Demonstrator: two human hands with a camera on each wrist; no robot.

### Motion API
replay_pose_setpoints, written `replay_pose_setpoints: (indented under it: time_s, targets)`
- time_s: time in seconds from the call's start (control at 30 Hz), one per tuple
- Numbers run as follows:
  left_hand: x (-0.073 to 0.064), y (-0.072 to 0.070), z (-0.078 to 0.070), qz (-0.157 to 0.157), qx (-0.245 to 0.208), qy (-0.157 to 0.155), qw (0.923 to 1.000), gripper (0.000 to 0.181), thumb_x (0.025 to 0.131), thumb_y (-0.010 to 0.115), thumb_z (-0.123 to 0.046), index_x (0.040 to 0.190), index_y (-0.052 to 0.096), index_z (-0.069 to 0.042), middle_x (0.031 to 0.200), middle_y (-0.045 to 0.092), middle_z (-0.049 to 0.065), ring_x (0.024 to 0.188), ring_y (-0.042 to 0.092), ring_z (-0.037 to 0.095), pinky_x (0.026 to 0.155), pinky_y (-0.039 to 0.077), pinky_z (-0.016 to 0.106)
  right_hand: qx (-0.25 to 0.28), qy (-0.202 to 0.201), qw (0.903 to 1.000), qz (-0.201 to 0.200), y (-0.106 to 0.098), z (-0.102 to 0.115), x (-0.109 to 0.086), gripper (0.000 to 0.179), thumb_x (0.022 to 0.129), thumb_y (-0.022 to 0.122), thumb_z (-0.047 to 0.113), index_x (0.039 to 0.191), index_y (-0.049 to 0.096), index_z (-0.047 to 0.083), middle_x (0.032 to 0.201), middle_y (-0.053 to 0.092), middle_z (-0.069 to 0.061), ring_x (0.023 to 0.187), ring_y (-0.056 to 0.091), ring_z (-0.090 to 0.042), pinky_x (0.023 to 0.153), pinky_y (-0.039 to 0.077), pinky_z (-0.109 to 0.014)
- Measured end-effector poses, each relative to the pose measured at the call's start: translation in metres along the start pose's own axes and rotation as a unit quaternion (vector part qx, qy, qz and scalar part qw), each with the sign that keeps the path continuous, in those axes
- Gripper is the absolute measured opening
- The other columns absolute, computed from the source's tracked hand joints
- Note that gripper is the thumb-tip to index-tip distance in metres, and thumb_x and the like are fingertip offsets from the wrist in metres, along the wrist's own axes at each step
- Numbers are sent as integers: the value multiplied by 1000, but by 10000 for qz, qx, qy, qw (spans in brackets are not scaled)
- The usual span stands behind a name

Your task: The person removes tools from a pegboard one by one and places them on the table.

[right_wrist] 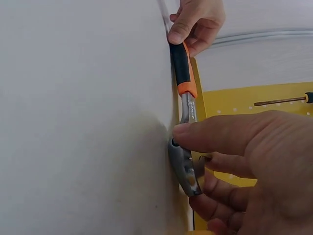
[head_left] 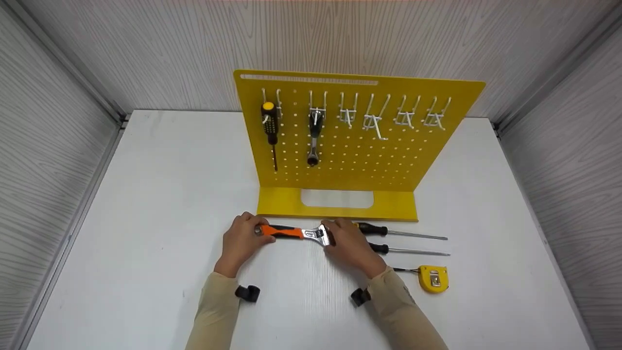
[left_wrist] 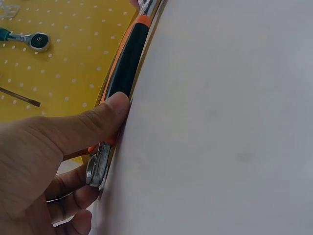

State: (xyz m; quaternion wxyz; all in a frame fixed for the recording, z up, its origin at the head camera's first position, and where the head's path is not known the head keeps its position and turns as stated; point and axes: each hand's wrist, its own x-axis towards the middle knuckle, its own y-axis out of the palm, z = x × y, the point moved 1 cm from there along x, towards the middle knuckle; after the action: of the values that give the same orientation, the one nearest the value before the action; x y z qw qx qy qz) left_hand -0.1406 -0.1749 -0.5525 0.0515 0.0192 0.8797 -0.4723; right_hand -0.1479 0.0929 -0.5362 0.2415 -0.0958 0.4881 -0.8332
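Observation:
An adjustable wrench (head_left: 286,232) with an orange and black handle lies level between my two hands, in front of the pegboard's base. My left hand (head_left: 241,243) pinches the handle end, thumb on the near side. At the steel head, my right hand (head_left: 351,246) grips the jaw end between thumb and fingers. In the left wrist view the thumb presses on the dark grip of the wrench (left_wrist: 128,63). The right wrist view shows the thumb on the wrench head (right_wrist: 183,164), with fingers behind it.
A yellow pegboard (head_left: 340,170) stands behind, with a screwdriver (head_left: 270,124) and a ratchet wrench (head_left: 315,138) hanging from hooks. Several white hooks (head_left: 374,121) hold nothing. Right of my right hand lie two screwdrivers (head_left: 413,234) and a yellow tape measure (head_left: 434,279).

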Motion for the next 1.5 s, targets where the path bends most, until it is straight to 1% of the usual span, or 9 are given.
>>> replay_pose_setpoints:
  time_s: [0.13,0.2,0.4,0.53,0.67,0.87,1.17,1.37,1.5]
  targets:
    - [0,1,0,15,-31,-31,10000,38,71,85,-31,103,73,-14,103,59,7,95,53,23,76,48,39,-128,-53,9997,220,-2,2,1,54,81,75,13,130,55,4,101,59,-13,87,51,-24,79,45,-42]
    - [0,1,0,44,-49,-55,10000,39,71,85,-31,104,73,-14,104,59,8,96,53,24,77,48,39,-235,-10,9991,346,-3,3,2,53,81,74,15,130,56,5,99,59,-11,84,49,-22,77,44,-41]
    - [0,-2,-1,105,-57,-85,9999,39,72,84,-30,105,73,-14,105,59,8,97,53,24,78,48,40,-249,263,9973,632,-4,6,3,60,85,70,16,140,48,4,109,58,-13,87,49,-22,79,45,-40]
    - [-1,-3,0,174,-132,-123,9997,38,74,84,-28,107,72,-14,105,58,8,98,53,24,78,47,41,-148,408,9967,679,-2,5,3,63,86,69,15,143,45,4,112,57,-14,89,47,-21,76,45,-38]
    - [-1,-3,3,217,-316,-205,9991,37,75,83,-26,107,71,-13,105,58,9,99,54,25,82,47,42,-121,439,9969,637,-2,3,3,64,85,69,14,143,44,5,111,57,-12,86,45,-20,72,43,-35]
    - [-1,-3,5,238,-462,-291,9982,36,76,82,-23,108,70,-12,107,58,10,103,54,26,88,47,43,-156,398,9972,617,-1,1,2,65,85,70,16,144,44,5,111,57,-13,86,46,-20,72,43,-35]
    - [0,-7,3,355,-205,-96,9991,33,77,80,-24,107,71,-13,104,60,9,101,57,26,85,49,44,-212,336,9979,517,2,-1,0,62,86,67,16,142,46,6,112,57,-12,86,48,-21,72,44,-36]
    - [0,-12,4,447,-466,-235,9976,37,79,78,-21,112,69,-10,101,61,8,94,57,23,84,48,42,-83,360,9987,364,2,-1,-1,59,84,71,16,140,50,9,106,58,-8,82,49,-17,69,45,-33]
    - [-2,-17,2,412,-659,-273,9966,39,80,76,-21,116,67,-9,104,62,8,92,57,22,83,48,40,27,308,9994,132,0,0,-4,51,84,72,13,133,57,13,104,59,-5,84,55,-15,69,49,-31]
